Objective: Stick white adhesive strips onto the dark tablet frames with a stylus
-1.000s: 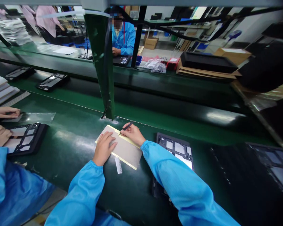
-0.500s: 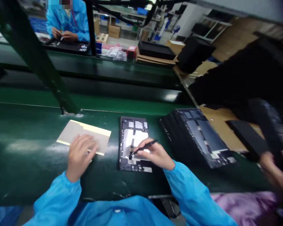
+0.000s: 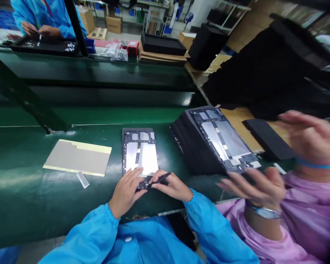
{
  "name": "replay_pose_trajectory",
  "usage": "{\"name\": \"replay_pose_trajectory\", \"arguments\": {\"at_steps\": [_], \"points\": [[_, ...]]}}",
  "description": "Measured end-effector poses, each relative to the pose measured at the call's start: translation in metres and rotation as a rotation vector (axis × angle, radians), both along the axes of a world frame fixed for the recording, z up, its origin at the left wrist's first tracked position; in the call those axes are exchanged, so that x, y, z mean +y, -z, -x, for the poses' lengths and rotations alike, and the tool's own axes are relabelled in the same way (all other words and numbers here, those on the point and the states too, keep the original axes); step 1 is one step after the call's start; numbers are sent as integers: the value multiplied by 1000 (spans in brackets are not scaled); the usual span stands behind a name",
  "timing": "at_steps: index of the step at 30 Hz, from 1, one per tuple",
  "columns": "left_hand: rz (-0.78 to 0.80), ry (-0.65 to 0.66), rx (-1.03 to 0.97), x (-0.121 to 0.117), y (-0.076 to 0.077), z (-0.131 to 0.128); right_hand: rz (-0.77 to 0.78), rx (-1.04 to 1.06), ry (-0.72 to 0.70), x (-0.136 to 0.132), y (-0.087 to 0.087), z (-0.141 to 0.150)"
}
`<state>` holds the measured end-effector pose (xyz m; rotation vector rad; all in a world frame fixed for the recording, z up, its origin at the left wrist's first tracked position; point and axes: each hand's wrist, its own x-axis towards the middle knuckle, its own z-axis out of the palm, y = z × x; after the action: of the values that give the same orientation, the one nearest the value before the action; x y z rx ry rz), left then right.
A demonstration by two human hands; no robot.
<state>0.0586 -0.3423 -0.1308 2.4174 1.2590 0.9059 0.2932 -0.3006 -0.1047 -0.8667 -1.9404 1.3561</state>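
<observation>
An opened tablet (image 3: 149,157), silvery plates and black frame showing, lies on the green bench in front of me. My left hand (image 3: 127,190) rests on its lower left end, fingers stretched out over the edge. Between the fingers of my right hand (image 3: 172,186) is a black pen-like tool (image 3: 162,178). Its tip points at the tablet's lower end, but I cannot tell whether it touches. To the left lie a grey sheet with yellow edges (image 3: 82,158) and, against its lower edge, a small white sheet of dark little pieces (image 3: 83,180).
A leaning stack of opened tablets (image 3: 209,146) stands to the right. Beside it a co-worker's hands (image 3: 260,187) in pink sleeves reach in, blurred. A black slab (image 3: 269,139) lies on cardboard. A green post (image 3: 27,97) rises at the left. Across the bench another person works over a black tray (image 3: 46,46).
My left hand has gone from the grey sheet to the tablet's lower end, uncovering the small white sheet. My right hand has shifted lower on the tablet. The co-worker's hands have moved in beside the stack.
</observation>
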Motion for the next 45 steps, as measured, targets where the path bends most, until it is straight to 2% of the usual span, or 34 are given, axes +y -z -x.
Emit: {"name": "replay_pose_trajectory", "arguments": {"at_steps": [18, 20, 25, 28, 31, 33, 34, 36, 38, 39, 42, 45], "points": [[-47, 7, -16, -2, -2, 0, -154, -112, -77, -4, -6, 2], [-92, 33, -16, -2, -5, 2, -85, -32, -12, -7, -1, 1], [-216, 85, 17, -5, -11, 1, 228, 269, 353, -15, 15, -1], [-199, 59, 69, -10, -15, -2, 289, 307, 472, -17, 17, -2], [-62, -30, 45, -14, -23, 4, 298, 346, 644, -14, 14, -7], [129, -167, -22, -11, -31, 15, 369, 227, 717, -10, 11, -10], [256, -256, -53, -6, -35, 21, 406, 119, 707, -9, 9, -12], [530, -392, -79, 9, -41, 31, 413, -90, 607, -6, 6, -12], [734, -421, -62, 33, -47, 33, 349, -203, 488, -1, 2, -8], [781, -413, -40, 49, -49, 32, 328, -224, 449, 4, -1, -3], [734, -432, 104, 118, -58, 24, 449, -168, 392, 29, -10, 21], [625, -516, 232, 209, -74, 21, 571, -63, 354, 77, -21, 69]]}}
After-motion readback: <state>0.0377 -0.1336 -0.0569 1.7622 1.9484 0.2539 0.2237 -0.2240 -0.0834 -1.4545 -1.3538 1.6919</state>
